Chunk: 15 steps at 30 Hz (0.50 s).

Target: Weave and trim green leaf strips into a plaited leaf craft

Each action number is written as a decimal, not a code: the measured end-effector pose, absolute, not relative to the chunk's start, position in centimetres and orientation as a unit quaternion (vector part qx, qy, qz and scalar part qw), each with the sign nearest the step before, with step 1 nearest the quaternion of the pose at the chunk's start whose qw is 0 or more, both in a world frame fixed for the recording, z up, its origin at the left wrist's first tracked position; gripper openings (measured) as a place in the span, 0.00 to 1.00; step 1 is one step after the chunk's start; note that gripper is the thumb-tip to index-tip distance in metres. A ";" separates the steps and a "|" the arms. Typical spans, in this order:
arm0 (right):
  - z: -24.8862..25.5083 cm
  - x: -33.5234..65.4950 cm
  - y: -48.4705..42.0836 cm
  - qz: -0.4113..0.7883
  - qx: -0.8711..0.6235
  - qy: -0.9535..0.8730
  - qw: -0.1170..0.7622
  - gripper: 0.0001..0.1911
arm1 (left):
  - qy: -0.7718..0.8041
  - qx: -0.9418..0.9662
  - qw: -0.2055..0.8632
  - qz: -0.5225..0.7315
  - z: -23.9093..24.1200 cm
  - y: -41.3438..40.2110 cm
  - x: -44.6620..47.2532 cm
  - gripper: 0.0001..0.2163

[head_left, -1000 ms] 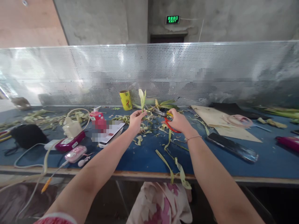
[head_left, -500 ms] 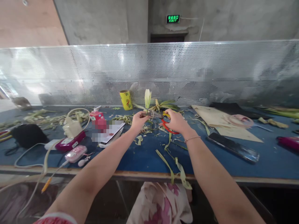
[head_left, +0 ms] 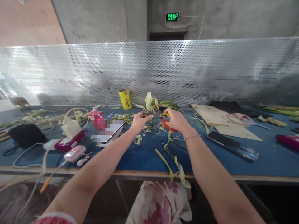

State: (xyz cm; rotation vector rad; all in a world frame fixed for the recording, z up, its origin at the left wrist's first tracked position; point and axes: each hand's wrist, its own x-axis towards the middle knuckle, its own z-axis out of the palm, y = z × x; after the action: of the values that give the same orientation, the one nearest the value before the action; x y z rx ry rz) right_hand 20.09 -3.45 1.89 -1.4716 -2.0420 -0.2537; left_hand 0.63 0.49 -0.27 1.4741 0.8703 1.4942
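Observation:
My left hand (head_left: 139, 120) is closed, thumb against fingers, on the base of a pale green leafy piece (head_left: 149, 101) that looks like plant husk and points upward. In my right hand (head_left: 175, 120) are scissors (head_left: 170, 127) with red and yellow handles, my fingers wrapped round the grips. Their metal blades reach left to the base of the leafy piece, close beside my left fingertips. Whether the blades touch it I cannot tell. Beneath and around both hands lie loose plant scraps (head_left: 139, 139) and strips.
A yellow roll (head_left: 125, 99) stands behind my left hand. On the left are a phone (head_left: 109, 133), a pink bottle (head_left: 97, 118), a power strip (head_left: 71, 141) and cables. Brown paper (head_left: 210, 116) and a dark phone (head_left: 232, 145) lie right. A perforated metal screen (head_left: 130, 62) borders the table's back.
The leafy piece's tip has dropped slightly and looks wider now. My left thumb has shifted right, nearer the blades. The scissors stay in my right hand; the whole view has shifted slightly.

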 end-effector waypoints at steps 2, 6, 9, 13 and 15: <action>2.0 20.0 -3.6 -0.089 -0.564 -0.767 0.292 0.25 | 0.351 0.582 0.419 0.602 -0.2 0.4 0.7 0.17; 2.0 19.9 -3.6 -0.086 -0.585 -0.761 0.266 0.24 | 0.361 0.575 0.418 0.603 -0.2 0.2 0.8 0.17; 2.0 19.9 -3.6 -0.101 -0.594 -0.757 0.251 0.22 | 0.362 0.572 0.426 0.600 -0.2 0.2 0.8 0.17; 2.1 20.0 -3.7 -0.127 -0.595 -0.754 0.246 0.18 | 0.368 0.562 0.442 0.594 -0.1 0.1 0.7 0.17; 2.1 19.9 -3.8 -0.138 -0.598 -0.750 0.246 0.17 | 0.368 0.554 0.454 0.593 0.0 -0.1 0.8 0.18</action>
State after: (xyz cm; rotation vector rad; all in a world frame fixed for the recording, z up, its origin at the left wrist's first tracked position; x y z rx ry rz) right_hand 19.95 -3.79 2.11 -1.6325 -2.0448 -0.3763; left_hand 0.79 -0.06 0.01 1.3684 0.9086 1.4632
